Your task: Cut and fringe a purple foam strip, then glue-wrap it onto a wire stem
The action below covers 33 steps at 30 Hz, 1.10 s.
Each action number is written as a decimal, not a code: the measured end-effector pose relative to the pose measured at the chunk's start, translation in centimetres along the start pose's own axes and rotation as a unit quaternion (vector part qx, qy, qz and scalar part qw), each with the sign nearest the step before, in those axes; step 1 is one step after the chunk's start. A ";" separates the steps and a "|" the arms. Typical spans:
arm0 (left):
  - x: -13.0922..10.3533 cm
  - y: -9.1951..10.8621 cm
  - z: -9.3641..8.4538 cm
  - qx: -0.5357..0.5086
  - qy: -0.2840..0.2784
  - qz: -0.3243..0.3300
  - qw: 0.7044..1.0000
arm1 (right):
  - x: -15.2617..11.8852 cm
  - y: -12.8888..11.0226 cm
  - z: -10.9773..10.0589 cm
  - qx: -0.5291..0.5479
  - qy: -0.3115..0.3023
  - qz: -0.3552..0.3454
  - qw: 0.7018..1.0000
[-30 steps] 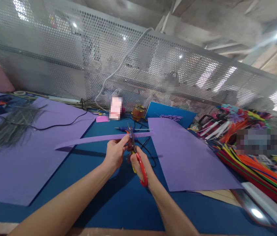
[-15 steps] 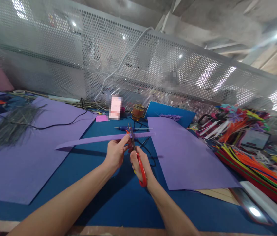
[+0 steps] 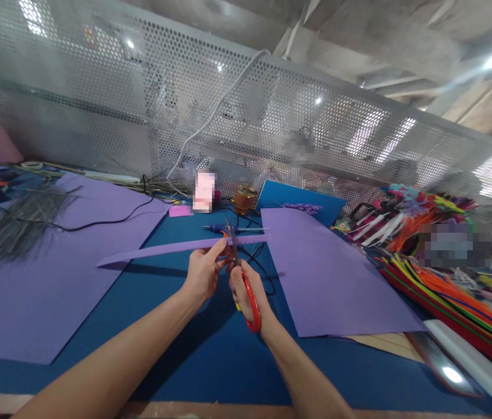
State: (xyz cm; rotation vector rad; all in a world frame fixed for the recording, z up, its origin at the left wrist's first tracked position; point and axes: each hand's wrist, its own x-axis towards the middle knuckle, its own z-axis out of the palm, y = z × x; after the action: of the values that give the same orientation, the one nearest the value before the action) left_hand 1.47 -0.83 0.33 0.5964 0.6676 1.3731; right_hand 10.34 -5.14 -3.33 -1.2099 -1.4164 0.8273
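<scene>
A long purple paper strip [image 3: 159, 248] is pinched between the thumb and fingers of my left hand [image 3: 205, 270]. It stretches out to the left, and its shorter right end shows small cuts along the edge. My right hand [image 3: 250, 285] is closed around red-handled scissors [image 3: 253, 308]. Their blades point away from me and cross the strip just right of my left fingertips. Behind the strip lies a blue glue gun [image 3: 215, 227] with an orange part, partly hidden by my hands and the blades.
Purple sheets lie on the left [image 3: 75, 291] and right [image 3: 328, 279] of the blue table [image 3: 167, 361]. Dark dried stems [image 3: 19, 227] rest at left. Colourful pipe cleaners [image 3: 455, 297] pile up at right beside a phone [image 3: 442, 366]. A perforated metal screen [image 3: 228, 105] stands behind.
Both hands keep almost the same place, with the scissors still across the strip. The view has shifted very slightly.
</scene>
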 end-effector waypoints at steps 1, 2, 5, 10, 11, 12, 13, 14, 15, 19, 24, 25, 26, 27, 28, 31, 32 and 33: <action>0.0 0.0 0.0 0.000 0.000 -0.001 1.000 | 0.0 0.0 0.0 0.003 -0.010 -0.002 1.000; 0.0 0.1 0.0 0.001 -0.001 -0.002 1.000 | 0.0 0.0 -0.1 0.005 -0.019 -0.003 1.000; 0.2 0.1 -0.2 0.008 -0.005 0.006 1.000 | 0.1 0.0 -0.3 0.005 -0.029 -0.003 1.000; 0.7 0.1 -0.4 0.021 0.006 0.015 1.000 | 0.1 -0.4 -0.4 -0.013 -0.044 -0.029 0.998; 0.7 0.0 -0.4 0.018 0.009 0.018 1.000 | 0.2 -0.3 -0.5 -0.021 -0.049 -0.032 0.998; 0.8 0.0 -0.4 0.013 0.012 0.022 1.000 | 0.2 -0.3 -0.5 -0.027 -0.053 -0.032 0.998; 0.8 0.0 -0.4 0.008 0.015 0.027 0.999 | 0.2 -0.1 -0.4 -0.031 -0.055 -0.032 0.998; 0.9 0.0 -0.3 0.003 0.017 0.029 0.999 | 0.2 0.0 -0.4 -0.034 -0.055 -0.034 0.997; 0.9 0.1 -0.3 -0.002 0.018 0.030 0.999 | 0.3 0.1 -0.4 -0.035 -0.054 -0.037 0.997; 0.8 0.4 -0.1 -0.024 0.026 0.038 0.999 | 0.4 0.5 -0.3 -0.045 -0.050 -0.036 0.997; 0.8 0.6 0.0 -0.038 0.022 0.044 0.998 | 0.4 0.2 -0.3 -0.060 -0.049 -0.032 0.996; 0.7 0.6 0.0 -0.033 0.022 0.041 0.998 | 0.4 0.1 -0.3 -0.066 -0.046 -0.034 0.996; 0.7 0.5 0.0 -0.028 0.021 0.037 0.999 | 0.4 0.0 -0.3 -0.073 -0.042 -0.037 0.996; 0.6 0.4 0.0 -0.021 0.019 0.033 0.999 | 0.4 -0.1 -0.4 -0.081 -0.038 -0.039 0.995; 0.6 0.3 0.0 -0.014 0.016 0.028 0.999 | 0.3 -0.1 -0.4 -0.088 -0.036 -0.041 0.995; 0.5 0.1 -0.1 -0.002 0.013 0.024 1.000 | 0.4 -0.1 -0.5 -0.097 -0.032 -0.042 0.994; 0.5 0.0 -0.1 0.000 0.015 0.024 1.000 | 0.4 -0.1 -0.5 -0.094 -0.030 -0.040 0.994; 0.5 0.0 -0.1 0.001 0.017 0.022 1.000 | 0.4 -0.1 -0.5 -0.090 -0.027 -0.039 0.995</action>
State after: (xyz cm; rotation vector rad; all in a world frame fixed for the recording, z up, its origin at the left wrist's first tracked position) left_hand 1.44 -0.36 0.21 0.5939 0.6877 1.4258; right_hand 10.82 -4.86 -3.04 -1.2674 -1.5984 0.6945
